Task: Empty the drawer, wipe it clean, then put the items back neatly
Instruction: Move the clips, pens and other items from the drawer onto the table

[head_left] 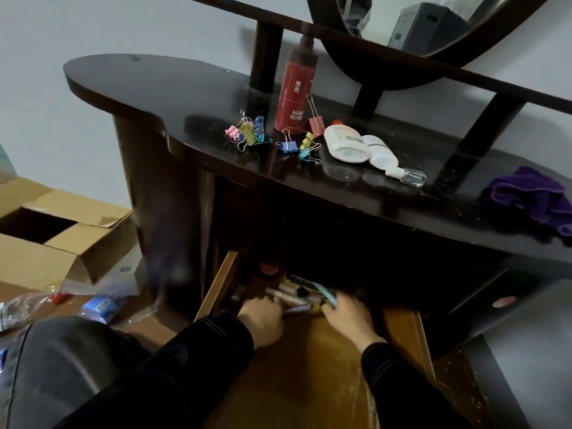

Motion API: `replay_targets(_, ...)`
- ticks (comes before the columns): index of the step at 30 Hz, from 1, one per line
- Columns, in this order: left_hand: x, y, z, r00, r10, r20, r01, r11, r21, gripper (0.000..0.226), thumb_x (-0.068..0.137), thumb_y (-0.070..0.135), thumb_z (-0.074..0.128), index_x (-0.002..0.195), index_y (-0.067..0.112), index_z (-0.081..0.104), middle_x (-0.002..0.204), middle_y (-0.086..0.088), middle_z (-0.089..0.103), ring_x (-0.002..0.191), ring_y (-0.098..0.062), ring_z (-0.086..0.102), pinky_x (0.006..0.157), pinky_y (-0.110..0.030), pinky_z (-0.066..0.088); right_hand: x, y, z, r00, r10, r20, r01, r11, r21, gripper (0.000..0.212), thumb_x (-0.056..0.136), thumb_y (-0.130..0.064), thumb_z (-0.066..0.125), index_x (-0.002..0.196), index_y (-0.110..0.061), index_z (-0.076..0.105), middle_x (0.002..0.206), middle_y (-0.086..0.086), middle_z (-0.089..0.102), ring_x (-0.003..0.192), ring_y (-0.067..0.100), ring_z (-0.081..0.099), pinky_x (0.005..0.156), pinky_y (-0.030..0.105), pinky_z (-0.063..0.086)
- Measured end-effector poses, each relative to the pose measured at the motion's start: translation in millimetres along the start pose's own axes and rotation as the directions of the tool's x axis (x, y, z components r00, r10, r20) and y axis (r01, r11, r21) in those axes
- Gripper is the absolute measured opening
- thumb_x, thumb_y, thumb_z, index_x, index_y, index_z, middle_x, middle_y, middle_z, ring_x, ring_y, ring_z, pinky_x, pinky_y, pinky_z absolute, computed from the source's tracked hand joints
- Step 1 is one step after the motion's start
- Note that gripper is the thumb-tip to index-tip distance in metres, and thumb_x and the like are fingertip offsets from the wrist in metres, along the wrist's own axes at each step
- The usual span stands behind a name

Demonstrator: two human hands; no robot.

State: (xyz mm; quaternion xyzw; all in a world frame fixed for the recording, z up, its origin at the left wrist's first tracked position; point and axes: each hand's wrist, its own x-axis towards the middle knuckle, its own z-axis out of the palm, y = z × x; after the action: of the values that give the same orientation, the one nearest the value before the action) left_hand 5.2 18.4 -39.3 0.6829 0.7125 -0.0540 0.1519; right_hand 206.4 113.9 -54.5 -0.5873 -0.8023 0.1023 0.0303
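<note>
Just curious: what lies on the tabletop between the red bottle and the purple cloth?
Head view: a red clip, two white bottles lying down, a small clear bottle, then bare tabletop by a shelf post before the cloth.

The drawer [309, 382] is bare wood across its front half and open from above. Its back sits under the overhanging tabletop [139, 85], crowded with small cosmetics [291, 297]. Above, binder clips [250, 133], bottles [346, 144] and a purple cloth [532, 193] fill the middle and right, while the left end is free.

Clips [272, 139] left of bottles [360, 147] on tabletop [148, 88], cloth [532, 196] at right, both hands in drawer [223, 283] below
</note>
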Motion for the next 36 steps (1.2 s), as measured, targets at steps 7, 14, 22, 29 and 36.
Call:
replay_targets(7,7,1,7,0.968,0.034,-0.248,-0.045,0.998,-0.039,0.046,0.093,0.007,0.051,0.135,0.015,0.036,0.118,-0.010,0.051,0.090,-0.029,0.062,0.071,-0.040,0.053,17,-3,13,0.997,0.020,0.068,-0.027,0.995,0.096,0.038,0.096,-0.031,0.061,0.134,-0.032,0.059,0.115,-0.001,0.069,0.102,0.022,0.066,0.082,0.030,0.052)
replay_targets(14,24,0,9,0.959,0.201,-0.200,-0.187,0.979,0.087,0.050,0.099,0.023,0.052,0.146,0.015,0.037,0.140,-0.012,0.036,0.102,-0.031,0.058,0.084,-0.043,0.054,-6,20,3,0.997,0.029,0.065,-0.054,0.901,0.429,0.021,0.091,-0.031,0.075,0.108,-0.019,0.072,0.093,-0.005,0.072,0.086,0.014,0.068,0.078,0.038,0.056)
replay_targets(22,40,6,14,0.879,0.403,-0.254,-0.319,0.894,0.315,0.038,0.100,0.018,0.047,0.138,0.015,0.046,0.143,-0.012,0.037,0.117,-0.031,0.052,0.096,-0.044,0.047,-42,28,-33,0.984,0.139,0.113,-0.178,0.820,0.544,0.022,0.092,-0.027,0.074,0.079,-0.010,0.069,0.059,-0.005,0.062,0.049,0.009,0.050,0.049,0.024,0.037)
replay_targets(29,54,22,3,0.885,0.415,-0.210,-0.327,0.876,0.355,0.046,0.098,0.016,0.044,0.142,0.010,0.035,0.137,-0.012,0.051,0.120,-0.034,0.053,0.101,-0.047,0.044,-72,18,-59,0.924,0.107,0.367,-0.355,0.594,0.721,0.021,0.096,-0.027,0.069,0.104,-0.008,0.065,0.084,0.007,0.080,0.042,0.007,0.034,0.040,0.020,0.025)
replay_targets(36,26,21,0,0.942,0.336,-0.022,-0.294,0.854,0.430,0.053,0.096,0.023,0.047,0.142,0.000,0.036,0.121,-0.016,0.062,0.116,-0.036,0.054,0.089,-0.044,0.048,-113,13,-78,0.867,0.031,0.497,-0.421,0.579,0.698,0.036,0.098,-0.043,0.062,0.107,-0.008,0.061,0.085,0.013,0.079,0.045,0.007,0.042,0.042,0.018,0.030)
